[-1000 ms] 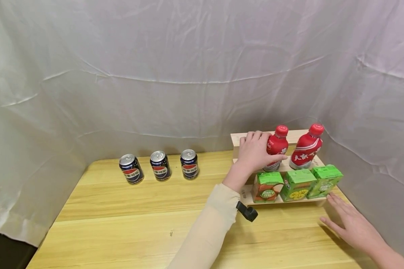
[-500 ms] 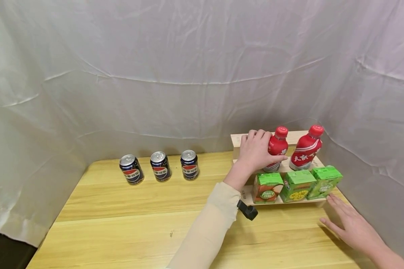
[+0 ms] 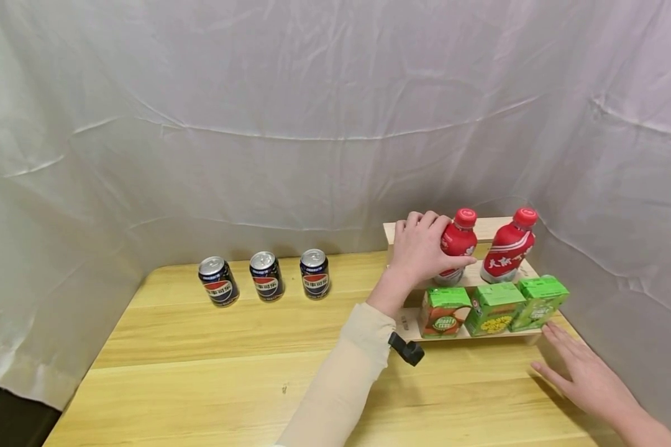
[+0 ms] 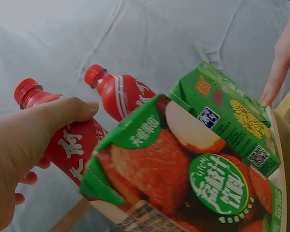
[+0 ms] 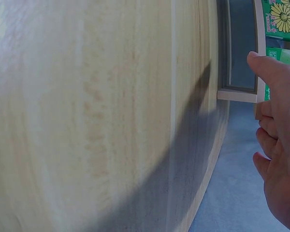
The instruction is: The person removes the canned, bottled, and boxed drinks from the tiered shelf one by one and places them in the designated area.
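Observation:
My left hand grips a red bottle around its side, thumb across the front. The bottle stands upright on the middle tier of a stepped wooden rack. To its right on the same tier is a second red bottle. In the left wrist view the thumb lies over the held bottle, and a lychee drink carton fills the foreground. My right hand has its fingers extended, fingertips at the rack's front right corner. The right wrist view shows that hand beside the rack's end.
Three green-topped cartons line the front tier: a lychee one, a yellow-flowered one and a light green one. Three dark blue cola cans stand in a row on the wooden table. A grey cloth hangs behind.
My left hand and the bottle it grips have shifted slightly left over the last half second. The right hand keeps its place at the rack corner.

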`<control>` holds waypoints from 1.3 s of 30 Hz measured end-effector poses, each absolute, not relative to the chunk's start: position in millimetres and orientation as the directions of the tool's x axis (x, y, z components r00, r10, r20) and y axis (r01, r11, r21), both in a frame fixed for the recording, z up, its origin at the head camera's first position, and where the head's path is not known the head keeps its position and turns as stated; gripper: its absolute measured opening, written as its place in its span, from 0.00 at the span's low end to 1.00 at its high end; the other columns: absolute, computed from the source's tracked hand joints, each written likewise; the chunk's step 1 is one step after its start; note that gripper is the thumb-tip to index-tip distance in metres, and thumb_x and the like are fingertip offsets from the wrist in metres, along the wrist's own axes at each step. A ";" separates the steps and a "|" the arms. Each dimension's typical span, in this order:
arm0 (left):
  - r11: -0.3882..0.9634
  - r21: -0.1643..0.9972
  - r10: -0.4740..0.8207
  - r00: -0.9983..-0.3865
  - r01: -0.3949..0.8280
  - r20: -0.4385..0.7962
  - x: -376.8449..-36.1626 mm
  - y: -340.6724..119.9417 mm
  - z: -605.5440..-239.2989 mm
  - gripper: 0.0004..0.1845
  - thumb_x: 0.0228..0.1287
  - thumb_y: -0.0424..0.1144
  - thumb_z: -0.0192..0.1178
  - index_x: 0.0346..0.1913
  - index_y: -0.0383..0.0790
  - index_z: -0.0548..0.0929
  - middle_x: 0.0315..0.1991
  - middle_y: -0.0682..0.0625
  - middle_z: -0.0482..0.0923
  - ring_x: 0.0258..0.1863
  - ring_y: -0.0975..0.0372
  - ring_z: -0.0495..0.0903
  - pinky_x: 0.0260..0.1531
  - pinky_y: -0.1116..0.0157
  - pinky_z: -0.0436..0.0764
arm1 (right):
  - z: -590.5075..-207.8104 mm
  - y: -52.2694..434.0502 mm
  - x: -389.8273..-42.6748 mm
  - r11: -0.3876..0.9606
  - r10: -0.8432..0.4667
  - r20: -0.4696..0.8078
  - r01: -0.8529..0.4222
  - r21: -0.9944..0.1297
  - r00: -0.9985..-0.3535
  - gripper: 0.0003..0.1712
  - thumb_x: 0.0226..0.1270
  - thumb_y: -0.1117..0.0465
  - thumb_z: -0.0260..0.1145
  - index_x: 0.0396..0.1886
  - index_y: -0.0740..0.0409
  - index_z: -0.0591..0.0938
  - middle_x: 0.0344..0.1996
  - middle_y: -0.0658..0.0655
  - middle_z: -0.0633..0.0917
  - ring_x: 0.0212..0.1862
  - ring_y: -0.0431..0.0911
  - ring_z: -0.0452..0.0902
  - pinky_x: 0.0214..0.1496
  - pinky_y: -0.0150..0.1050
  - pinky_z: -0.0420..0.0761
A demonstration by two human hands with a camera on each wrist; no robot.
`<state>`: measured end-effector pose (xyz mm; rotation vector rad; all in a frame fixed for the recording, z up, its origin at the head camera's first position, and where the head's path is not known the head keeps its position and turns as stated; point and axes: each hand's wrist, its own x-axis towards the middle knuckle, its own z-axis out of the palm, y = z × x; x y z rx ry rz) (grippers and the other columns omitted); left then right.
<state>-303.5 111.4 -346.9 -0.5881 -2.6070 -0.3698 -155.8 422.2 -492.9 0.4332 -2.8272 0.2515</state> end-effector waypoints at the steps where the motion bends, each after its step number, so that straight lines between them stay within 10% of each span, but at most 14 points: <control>1: 0.872 0.163 0.340 -0.811 0.461 0.476 -302.5 109.6 -345.5 0.39 0.45 0.79 0.56 0.57 0.61 0.72 0.54 0.63 0.73 0.55 0.65 0.65 0.49 0.64 0.69 | -493.0 422.2 -155.9 0.940 -0.268 0.287 -0.315 -0.130 -0.920 0.46 0.67 0.48 0.64 0.73 0.71 0.58 0.74 0.72 0.56 0.75 0.30 0.25 0.69 0.20 0.20; 21: 0.857 0.201 0.283 -0.760 0.474 0.584 -279.7 51.5 -331.9 0.37 0.44 0.77 0.60 0.52 0.57 0.76 0.52 0.61 0.75 0.53 0.64 0.67 0.47 0.63 0.70 | -492.4 421.5 -156.8 0.943 -0.264 0.270 -0.307 -0.131 -0.926 0.46 0.67 0.47 0.65 0.72 0.72 0.58 0.73 0.73 0.57 0.75 0.31 0.24 0.67 0.19 0.19; 39: 0.853 0.251 0.239 -0.771 0.458 0.590 -253.2 -2.0 -342.1 0.37 0.43 0.74 0.64 0.51 0.54 0.78 0.49 0.59 0.77 0.52 0.62 0.69 0.49 0.58 0.70 | -493.4 423.0 -158.6 0.950 -0.241 0.228 -0.277 -0.142 -0.943 0.44 0.70 0.47 0.61 0.72 0.74 0.58 0.72 0.75 0.57 0.78 0.60 0.36 0.69 0.25 0.17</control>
